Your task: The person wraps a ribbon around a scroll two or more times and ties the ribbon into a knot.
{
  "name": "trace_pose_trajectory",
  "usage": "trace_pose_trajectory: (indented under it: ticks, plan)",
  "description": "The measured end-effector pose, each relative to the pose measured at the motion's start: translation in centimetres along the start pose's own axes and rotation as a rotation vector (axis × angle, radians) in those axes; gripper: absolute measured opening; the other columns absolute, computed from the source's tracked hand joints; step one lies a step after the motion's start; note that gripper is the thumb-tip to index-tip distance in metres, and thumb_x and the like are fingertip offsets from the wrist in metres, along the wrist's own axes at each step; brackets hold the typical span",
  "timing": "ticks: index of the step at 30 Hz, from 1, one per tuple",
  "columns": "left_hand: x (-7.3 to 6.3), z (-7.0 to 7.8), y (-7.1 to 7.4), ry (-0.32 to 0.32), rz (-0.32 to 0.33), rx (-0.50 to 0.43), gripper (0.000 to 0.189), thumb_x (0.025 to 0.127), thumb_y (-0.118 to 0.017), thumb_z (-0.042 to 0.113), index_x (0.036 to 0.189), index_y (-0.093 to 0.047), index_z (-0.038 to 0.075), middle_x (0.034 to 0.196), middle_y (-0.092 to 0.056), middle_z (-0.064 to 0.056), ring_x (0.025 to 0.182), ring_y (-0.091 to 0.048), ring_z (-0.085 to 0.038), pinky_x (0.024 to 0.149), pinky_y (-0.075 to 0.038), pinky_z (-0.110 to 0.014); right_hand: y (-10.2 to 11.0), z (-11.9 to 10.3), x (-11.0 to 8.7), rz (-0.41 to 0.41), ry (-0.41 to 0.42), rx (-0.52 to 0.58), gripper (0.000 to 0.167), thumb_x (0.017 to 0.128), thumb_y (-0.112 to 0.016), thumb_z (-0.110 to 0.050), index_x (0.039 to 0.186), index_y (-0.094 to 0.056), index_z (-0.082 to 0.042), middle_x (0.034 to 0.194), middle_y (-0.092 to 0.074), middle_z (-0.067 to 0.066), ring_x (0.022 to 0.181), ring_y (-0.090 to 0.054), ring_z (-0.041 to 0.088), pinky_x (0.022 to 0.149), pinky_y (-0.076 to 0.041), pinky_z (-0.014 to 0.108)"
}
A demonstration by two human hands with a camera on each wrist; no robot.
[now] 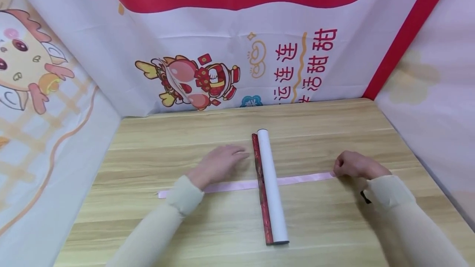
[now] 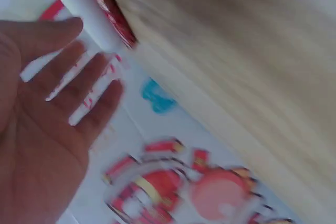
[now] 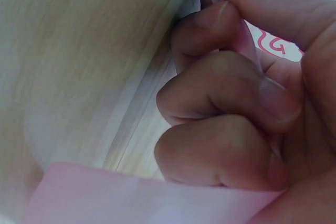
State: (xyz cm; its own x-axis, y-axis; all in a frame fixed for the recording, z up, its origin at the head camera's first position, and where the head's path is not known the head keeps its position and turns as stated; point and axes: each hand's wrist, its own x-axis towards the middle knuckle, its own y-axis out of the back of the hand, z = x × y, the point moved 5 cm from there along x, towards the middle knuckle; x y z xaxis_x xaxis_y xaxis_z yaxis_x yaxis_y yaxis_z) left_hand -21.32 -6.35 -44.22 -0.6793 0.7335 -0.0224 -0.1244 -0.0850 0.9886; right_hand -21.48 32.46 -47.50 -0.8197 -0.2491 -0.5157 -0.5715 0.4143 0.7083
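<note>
A pale pink ribbon [image 1: 230,186] lies across the table, passing under a white roll [image 1: 272,184] and a slim red patterned roll [image 1: 265,213]. The two rolls lie side by side, pointing away from me. My right hand [image 1: 354,165] pinches the ribbon's right end, and in the right wrist view its fingers are curled with ribbon [image 3: 152,203] running past them. Just left of the rolls, my left hand [image 1: 219,164] hovers over the table with fingers extended. The left wrist view shows that hand [image 2: 50,124] with an empty palm.
The wood-grain table [image 1: 323,135] meets a printed cloth backdrop [image 1: 222,28] at its far edge. Printed cloth walls also stand at the left [image 1: 48,94] and right [image 1: 438,94]. A small black strap end [image 1: 365,197] hangs at my right cuff.
</note>
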Motion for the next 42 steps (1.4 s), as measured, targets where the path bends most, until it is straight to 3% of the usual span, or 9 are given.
trace_pose_trajectory:
  ticks: [4, 9, 15, 22, 25, 30, 33, 37, 42]
  plan:
    - [-4.8, -2.5, -0.4, 0.136, -0.032, -0.052, 0.023, 0.100, -0.071, 0.017, 0.122, -0.077, 0.011, 0.121, -0.076, -0.007, 0.112, -0.072, -0.025, 0.100, -0.058, -0.044, 0.2, -0.3, -0.2, 0.010, 0.041, -0.009, 0.020, 0.098, -0.072, -0.017, 0.081, -0.066, -0.008, 0.072, -0.053, -0.003, 0.070, -0.050, 0.015, 0.064, -0.040, 0.030]
    - [-10.2, -5.5, -0.8, 0.267, -0.088, -0.132, 0.015, 0.090, -0.082, 0.022, 0.102, -0.079, 0.014, 0.099, -0.074, 0.001, 0.089, -0.068, -0.015, 0.084, -0.058, -0.039, 0.3, -0.3, -0.3, 0.019, 0.050, -0.023, 0.021, 0.098, -0.072, -0.017, 0.080, -0.065, -0.009, 0.072, -0.054, -0.003, 0.071, -0.050, 0.015, 0.065, -0.040, 0.030]
    - [-14.3, -7.9, -0.7, 0.426, -0.153, -0.283, 0.017, 0.083, -0.087, 0.015, 0.091, -0.072, 0.016, 0.081, -0.065, 0.007, 0.075, -0.056, -0.009, 0.071, -0.050, -0.032, 0.5, -0.3, -0.4, 0.027, 0.054, -0.036, 0.019, 0.097, -0.073, -0.016, 0.081, -0.066, -0.008, 0.073, -0.053, -0.003, 0.072, -0.050, 0.016, 0.064, -0.040, 0.030]
    - [-16.4, -8.7, -0.9, 0.455, -0.186, -0.328, 0.018, 0.090, -0.081, 0.013, 0.079, -0.067, 0.018, 0.075, -0.060, 0.008, 0.069, -0.051, -0.009, 0.066, -0.044, -0.027, 0.1, 0.0, -0.3, 0.002, -0.010, -0.011, 0.017, 0.098, -0.071, -0.018, 0.085, -0.066, -0.009, 0.077, -0.054, -0.001, 0.075, -0.050, 0.018, 0.066, -0.040, 0.032]
    - [-16.8, -8.9, -0.9, 0.429, -0.167, -0.361, 0.017, 0.092, -0.078, 0.014, 0.080, -0.067, 0.019, 0.075, -0.060, 0.009, 0.069, -0.051, -0.007, 0.065, -0.044, -0.024, -0.1, -0.1, -0.3, 0.021, 0.035, -0.014, 0.020, 0.096, -0.073, -0.018, 0.081, -0.065, -0.009, 0.073, -0.053, -0.002, 0.072, -0.050, 0.016, 0.063, -0.040, 0.031]
    - [-17.5, -10.1, 0.0, 0.378, -0.065, -0.492, 0.008, 0.097, -0.074, 0.015, 0.092, -0.069, 0.012, 0.082, -0.068, 0.005, 0.073, -0.055, -0.003, 0.065, -0.048, -0.022, -0.3, -0.6, -0.1, 0.050, 0.071, -0.024, 0.022, 0.095, -0.075, -0.018, 0.079, -0.064, -0.008, 0.072, -0.053, -0.003, 0.071, -0.049, 0.015, 0.063, -0.039, 0.029]
    - [-17.7, -10.9, 0.4, 0.372, -0.036, -0.577, 0.009, 0.099, -0.074, 0.017, 0.102, -0.073, 0.009, 0.090, -0.073, 0.002, 0.077, -0.058, 0.000, 0.070, -0.050, -0.021, -0.2, -0.6, -0.3, 0.063, 0.067, -0.027, 0.022, 0.096, -0.074, -0.019, 0.080, -0.064, -0.009, 0.073, -0.053, -0.003, 0.072, -0.050, 0.016, 0.064, -0.040, 0.030]
    - [-18.0, -11.7, 0.6, 0.373, -0.043, -0.668, 0.019, 0.100, -0.073, 0.023, 0.111, -0.077, 0.007, 0.097, -0.077, -0.001, 0.081, -0.060, 0.000, 0.073, -0.050, -0.021, -0.1, -0.5, -0.4, 0.065, 0.069, -0.015, 0.020, 0.097, -0.074, -0.019, 0.082, -0.064, -0.008, 0.076, -0.054, -0.002, 0.074, -0.050, 0.016, 0.065, -0.040, 0.030]
    - [-18.8, -12.5, 0.0, 0.383, -0.089, -0.823, 0.023, 0.103, -0.068, 0.023, 0.109, -0.075, 0.001, 0.090, -0.072, -0.007, 0.076, -0.059, -0.008, 0.068, -0.051, -0.025, -0.3, -0.3, -0.6, 0.029, 0.089, 0.043, 0.016, 0.100, -0.071, -0.023, 0.095, -0.072, -0.007, 0.085, -0.061, -0.001, 0.080, -0.052, 0.015, 0.069, -0.041, 0.028]
